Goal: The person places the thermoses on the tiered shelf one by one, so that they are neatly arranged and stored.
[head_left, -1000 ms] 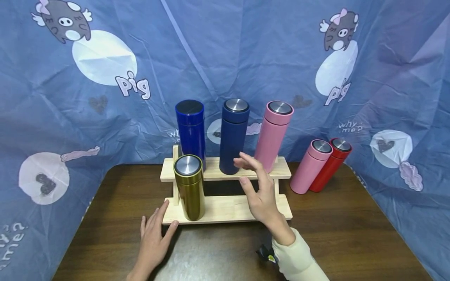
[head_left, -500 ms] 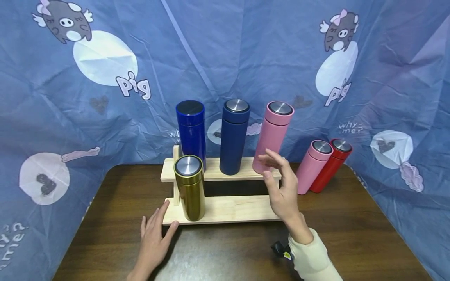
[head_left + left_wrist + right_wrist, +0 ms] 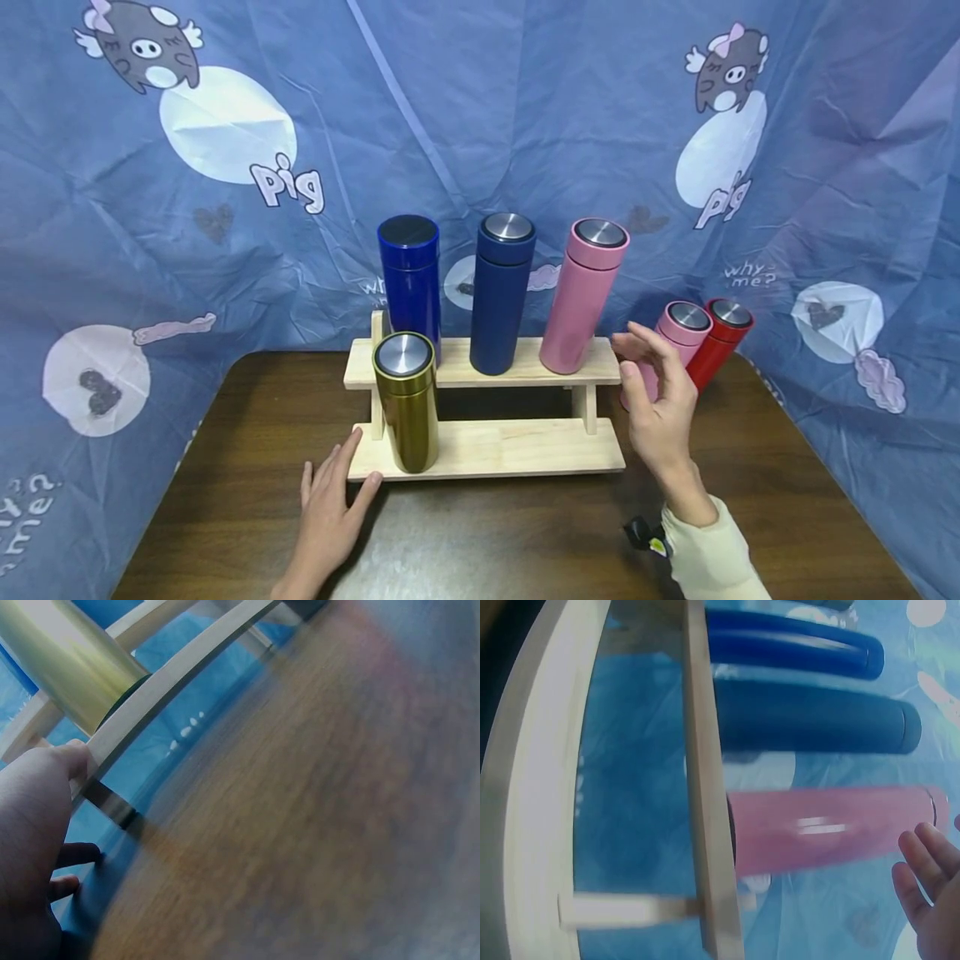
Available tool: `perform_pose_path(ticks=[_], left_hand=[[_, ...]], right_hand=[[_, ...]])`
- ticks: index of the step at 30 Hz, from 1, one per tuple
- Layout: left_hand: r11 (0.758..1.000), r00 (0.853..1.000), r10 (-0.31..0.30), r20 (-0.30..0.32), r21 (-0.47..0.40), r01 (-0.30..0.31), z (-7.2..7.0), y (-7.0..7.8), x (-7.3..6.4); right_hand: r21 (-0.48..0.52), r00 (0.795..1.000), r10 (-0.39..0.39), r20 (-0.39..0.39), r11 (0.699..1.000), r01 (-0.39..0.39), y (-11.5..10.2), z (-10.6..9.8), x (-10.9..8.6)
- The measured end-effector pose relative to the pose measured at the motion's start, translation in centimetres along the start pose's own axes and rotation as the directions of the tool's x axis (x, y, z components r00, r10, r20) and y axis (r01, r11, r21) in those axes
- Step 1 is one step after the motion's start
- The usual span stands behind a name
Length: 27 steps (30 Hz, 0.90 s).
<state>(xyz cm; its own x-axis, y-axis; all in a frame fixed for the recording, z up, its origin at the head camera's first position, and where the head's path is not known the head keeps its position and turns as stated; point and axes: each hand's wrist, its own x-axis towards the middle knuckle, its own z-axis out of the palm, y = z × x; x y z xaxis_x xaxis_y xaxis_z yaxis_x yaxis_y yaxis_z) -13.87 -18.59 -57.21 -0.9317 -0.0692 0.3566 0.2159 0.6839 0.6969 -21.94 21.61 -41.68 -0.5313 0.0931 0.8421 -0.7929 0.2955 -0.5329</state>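
A two-tier wooden rack (image 3: 517, 446) stands on the table. My left hand (image 3: 330, 508) rests at the left end of its lower shelf, thumb and fingers spread at the corner; the left wrist view shows the thumb against the shelf edge. Just behind that hand stands a gold thermos bottle (image 3: 408, 417) on the lower shelf. My right hand (image 3: 663, 400) hovers beyond the rack's right end with loosely bent fingers and nothing in them. It overlaps a pink thermos bottle (image 3: 684, 333) on the table, partly hiding it. A red thermos bottle (image 3: 722, 342) stands close beside that one.
The upper shelf carries a glossy blue bottle (image 3: 412, 283), a matte navy bottle (image 3: 501, 300) and a taller pink bottle (image 3: 583, 300). A small black object (image 3: 637, 532) shows by the right sleeve (image 3: 708, 550). A blue patterned cloth (image 3: 480, 108) hangs behind the table (image 3: 480, 542).
My right hand has moved right, from in front of the upper shelf's navy and pink bottles to in front of the pink bottle on the table. The left hand has stayed put.
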Motion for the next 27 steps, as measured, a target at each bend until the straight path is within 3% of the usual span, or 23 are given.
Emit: perform_pose_path(ticks=[12, 21, 27], left_hand=[[1.0, 1.0, -0.005, 0.013, 0.009, 0.005, 0.0, -0.2, -0.1], [1.0, 1.0, -0.014, 0.024, 0.006, 0.013, -0.1, -0.1, -0.1], [1.0, 1.0, -0.007, 0.012, 0.01, 0.007, -0.1, -0.2, 0.0]], right_hand=[[-0.083, 0.994, 0.032, -0.101, 0.996, -0.04, 2.0, -3.8, 0.4], [-0.08, 0.969, 0.069, -0.235, 0.993, -0.09, 2.5, -5.4, 1.0], [-0.201, 0.96, 0.048, -0.277, 0.974, -0.107, 1.2, -5.8, 2.2]])
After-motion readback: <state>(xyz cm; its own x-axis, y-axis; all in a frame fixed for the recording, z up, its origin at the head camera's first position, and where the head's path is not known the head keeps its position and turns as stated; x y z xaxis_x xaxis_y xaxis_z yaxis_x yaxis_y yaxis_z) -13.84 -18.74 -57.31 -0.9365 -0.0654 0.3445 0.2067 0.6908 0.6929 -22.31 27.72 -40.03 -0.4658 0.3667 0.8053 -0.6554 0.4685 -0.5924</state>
